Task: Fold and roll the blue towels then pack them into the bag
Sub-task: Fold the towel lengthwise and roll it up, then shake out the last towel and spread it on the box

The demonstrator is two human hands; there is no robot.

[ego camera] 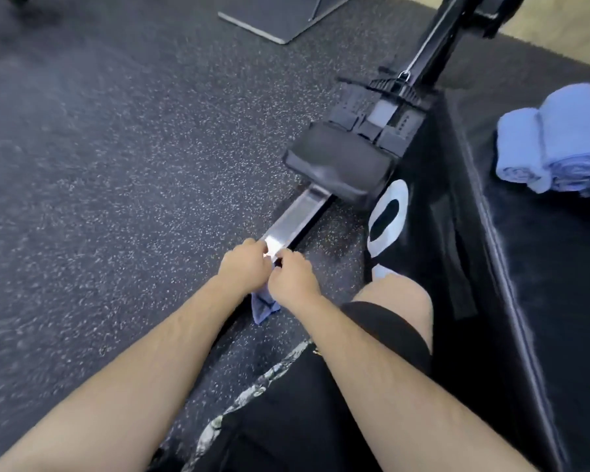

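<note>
Left hand (244,264) and right hand (293,277) curled fingers (257,247) round a blue towel (263,307).
Right of the fingers, a black bag (423,233) held rolled towels (556,141).

A dark rubber floor (116,165), flecked with pale specks, is seen filling most of the view. A rowing machine is laid across it, its metal rail (298,216) running from the centre up to the right, with the black padded seat (341,161) mounted on that rail. Just right of the machine, a big black bag (457,233) is stood on the floor, a white logo shown on its side wall. At the top, a flat dark plate (276,15) is set on the rubber. A blue towel (263,308) is spotted at the rail's near end, one corner hanging down by the floor. Pale wooden flooring (559,22) is glimpsed beyond the rubber, top right.
</note>
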